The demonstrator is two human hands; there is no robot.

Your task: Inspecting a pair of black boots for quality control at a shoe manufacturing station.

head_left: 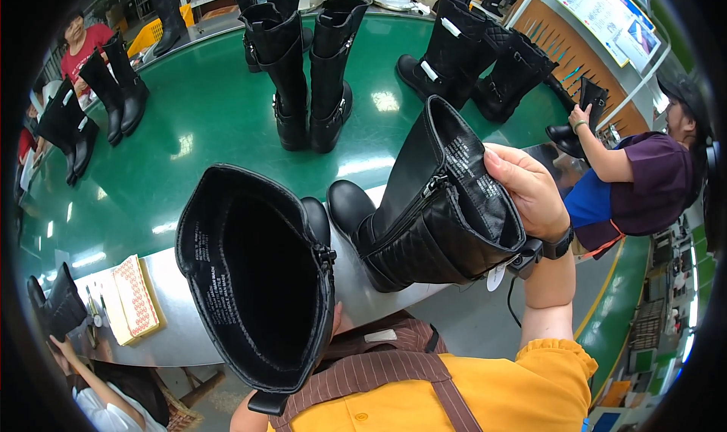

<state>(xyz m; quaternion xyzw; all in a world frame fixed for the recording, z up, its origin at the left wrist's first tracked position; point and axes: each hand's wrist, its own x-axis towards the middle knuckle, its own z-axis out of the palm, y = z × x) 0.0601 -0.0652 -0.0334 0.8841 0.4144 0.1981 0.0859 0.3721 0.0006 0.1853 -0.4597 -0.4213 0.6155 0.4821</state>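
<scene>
Counting two tall boots close in: a wide-mouthed black boot [257,280] at left, a side-zip black leather boot [413,212] at right. Counting farther off two upright black buckled boots [329,76] at centre and two pairs at left, with others overlapping at right and behind. Pinching the rim of the side-zip boot with the right hand [530,193], with thumb at the lining. Mostly hidden behind the wide-mouthed boot, the left hand [338,317]; cannot tell how firm its grip. Dark on both, with pale print inside; at right, round-toed, tilted, with a small round white tag [496,277] hanging near the rim. Held over the curved silver metal edge [178,326] of a glossy green tabletop [204,121]. Leaving room leftward across the green; narrow between the near boots.
</scene>
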